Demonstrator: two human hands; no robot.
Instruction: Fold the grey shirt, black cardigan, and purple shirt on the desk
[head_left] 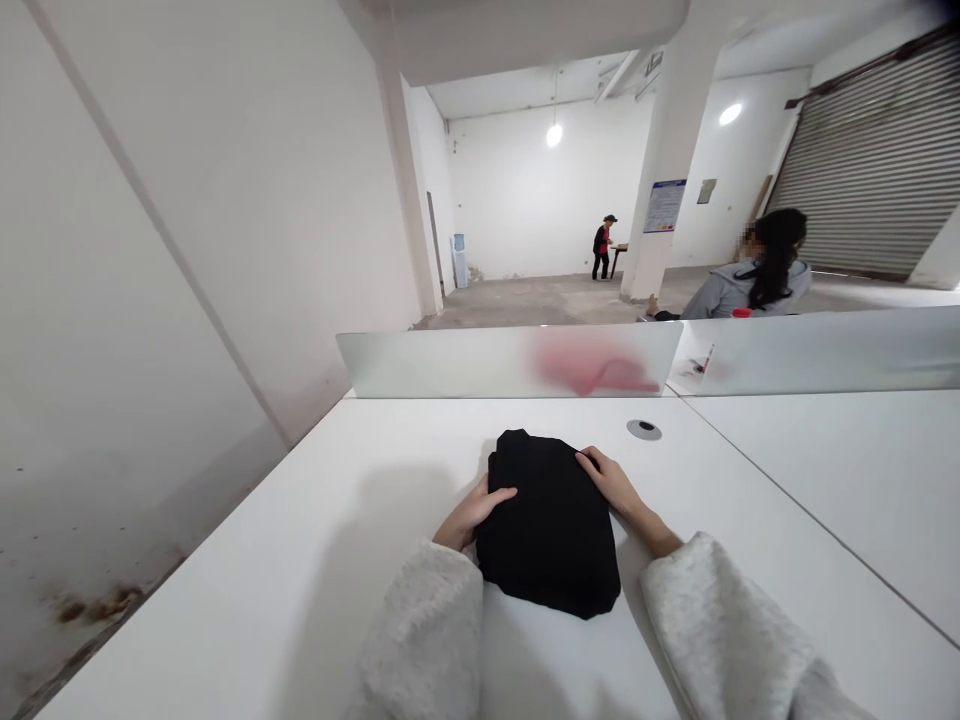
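Note:
A folded black cloth (551, 530), perhaps a garment, is held between both hands over the white desk (360, 640). My left hand (474, 510) grips its left edge, with the thumb on top and the other fingers hidden behind the fabric. At the upper right corner, my right hand (609, 482) is closed on the edge, its fingertips on the cloth and part of the hand out of sight. The folded layers show at the cloth's upper left. I cannot tell whether its lower edge touches the desk.
A frosted divider (450, 362) runs along the desk's far edge, with a blurred red shape behind it. A grey cable grommet (644, 430) lies beyond my right hand. Past the divider sits a person in grey (724, 288); another person (601, 245) stands far back.

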